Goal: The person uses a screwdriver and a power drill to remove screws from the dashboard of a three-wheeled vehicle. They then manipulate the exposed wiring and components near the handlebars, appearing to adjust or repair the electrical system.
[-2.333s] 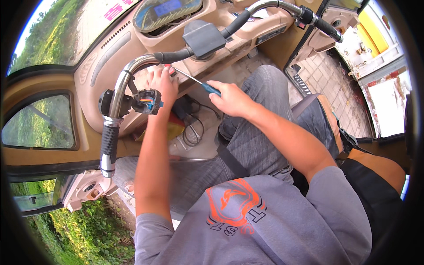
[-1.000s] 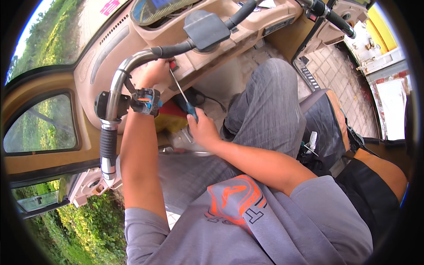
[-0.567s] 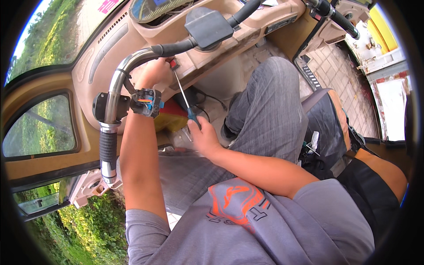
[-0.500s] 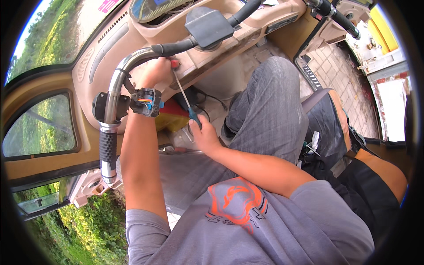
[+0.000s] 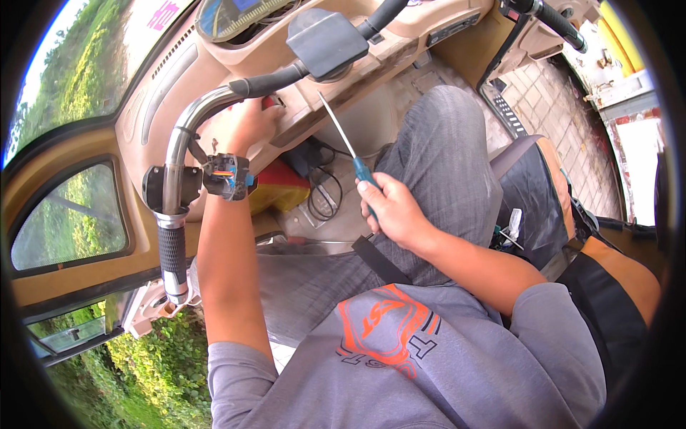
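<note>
My left hand (image 5: 254,123) is at the cream dashboard (image 5: 137,124), beside a small red switch (image 5: 270,103). Its fingers are curled and partly hidden, so what they grip is unclear. My right hand (image 5: 393,211) grips a screwdriver by its teal handle (image 5: 363,171); the metal shaft (image 5: 337,125) points up and left, its tip right of the red switch and apart from it. An opened handlebar control housing (image 5: 228,176) with exposed coloured wires hangs just below my left hand, over my forearm.
The curved chrome handlebar (image 5: 172,188) with its grey centre block (image 5: 325,43) crosses above my hands. A red and yellow item (image 5: 279,187) and black cables (image 5: 327,211) lie on the footwell floor. My bent knee (image 5: 449,129) is at the right, near the open doorway (image 5: 543,121).
My right hand and screwdriver have moved right, drawing the tip away from the red switch. My left hand stays at the dashboard. The view has shifted slightly.
</note>
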A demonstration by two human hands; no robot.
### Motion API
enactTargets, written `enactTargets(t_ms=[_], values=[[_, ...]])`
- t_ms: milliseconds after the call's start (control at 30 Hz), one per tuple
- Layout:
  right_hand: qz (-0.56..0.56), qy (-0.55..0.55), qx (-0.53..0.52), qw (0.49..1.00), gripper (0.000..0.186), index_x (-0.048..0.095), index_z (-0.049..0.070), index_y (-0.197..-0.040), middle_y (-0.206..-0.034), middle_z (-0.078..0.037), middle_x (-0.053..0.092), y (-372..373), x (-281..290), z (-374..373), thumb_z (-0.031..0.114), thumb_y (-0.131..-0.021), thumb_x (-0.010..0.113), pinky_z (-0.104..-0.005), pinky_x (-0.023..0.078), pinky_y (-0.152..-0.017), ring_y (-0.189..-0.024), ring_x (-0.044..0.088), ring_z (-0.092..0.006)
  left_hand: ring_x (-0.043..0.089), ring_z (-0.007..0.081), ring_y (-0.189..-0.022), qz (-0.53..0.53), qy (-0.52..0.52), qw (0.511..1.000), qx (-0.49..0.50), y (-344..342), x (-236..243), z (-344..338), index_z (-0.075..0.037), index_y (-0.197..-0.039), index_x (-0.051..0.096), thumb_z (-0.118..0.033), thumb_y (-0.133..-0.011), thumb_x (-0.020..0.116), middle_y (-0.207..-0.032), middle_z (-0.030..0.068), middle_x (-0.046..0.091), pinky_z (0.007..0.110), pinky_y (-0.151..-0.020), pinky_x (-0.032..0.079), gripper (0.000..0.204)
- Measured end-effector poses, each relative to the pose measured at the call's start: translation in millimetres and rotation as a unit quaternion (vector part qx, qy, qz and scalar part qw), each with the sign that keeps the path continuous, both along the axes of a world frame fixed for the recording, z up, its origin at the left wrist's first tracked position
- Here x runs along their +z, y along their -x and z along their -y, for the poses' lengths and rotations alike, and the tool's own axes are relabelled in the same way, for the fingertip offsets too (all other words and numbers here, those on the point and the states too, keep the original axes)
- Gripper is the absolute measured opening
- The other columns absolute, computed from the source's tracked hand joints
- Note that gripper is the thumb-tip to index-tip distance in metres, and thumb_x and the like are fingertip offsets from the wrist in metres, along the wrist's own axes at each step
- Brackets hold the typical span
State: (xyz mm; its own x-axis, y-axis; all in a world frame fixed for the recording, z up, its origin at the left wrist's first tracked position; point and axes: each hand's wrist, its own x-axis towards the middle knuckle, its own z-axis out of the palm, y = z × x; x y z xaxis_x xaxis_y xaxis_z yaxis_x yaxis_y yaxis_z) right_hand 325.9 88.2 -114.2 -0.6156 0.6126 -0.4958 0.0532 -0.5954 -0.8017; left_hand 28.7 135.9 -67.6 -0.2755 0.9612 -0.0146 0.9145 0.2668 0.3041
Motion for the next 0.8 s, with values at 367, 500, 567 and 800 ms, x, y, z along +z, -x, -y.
enactTargets(t_ms=[367,500,567,800], values=[[0.039,-0.072,0.101,0.992,0.032,0.058,-0.002,-0.112,-0.069,-0.004,0.058,-5.4,-11.7,-16.8,0.029,-0.100,0.060,-0.0306,0.046,-0.052,-0.059,0.057,-0.0104,0.053,0.0099,-0.070,0.121,-0.020,0.983,0.135,28.5,-19.4,27.7,-0.001,-0.112,0.065,-0.013,-0.086,0.075,-0.079,0.0020,0.061,0.027,-0.068,0.045,0.030],[0.020,-0.185,0.068,0.980,0.039,0.055,-0.004,-0.125,-0.077,-0.014,0.065,1.7,-7.6,-19.4,0.025,-0.099,0.060,-0.0357,0.051,-0.064,-0.069,0.065,-0.0204,0.054,0.0088,-0.070,0.090,-0.066,0.986,0.120,26.2,-26.6,35.4,-0.002,-0.117,0.065,-0.007,-0.086,0.074,-0.079,-0.0009,0.061,0.026,-0.068,0.045,0.033],[0.008,-0.263,0.050,0.964,0.043,0.052,-0.005,-0.131,-0.084,-0.020,0.067,8.8,-5.1,-21.2,0.023,-0.098,0.059,-0.0384,0.052,-0.070,-0.075,0.067,-0.0270,0.054,0.0084,-0.071,0.164,-0.076,0.975,0.127,36.1,-28.5,35.5,-0.002,-0.110,0.065,-0.003,-0.086,0.073,-0.080,-0.0014,0.061,0.026,-0.068,0.045,0.026],[0.024,-0.263,0.056,0.963,0.044,0.053,-0.003,-0.133,-0.086,-0.024,0.068,35.4,0.3,-33.3,0.022,-0.097,0.058,-0.0433,0.052,-0.071,-0.077,0.069,-0.0366,0.055,0.0067,-0.073,0.278,-0.092,0.949,0.120,52.2,-35.6,32.6,-0.001,-0.098,0.064,-0.002,-0.087,0.073,-0.081,-0.0009,0.063,0.023,-0.067,0.044,0.014]])
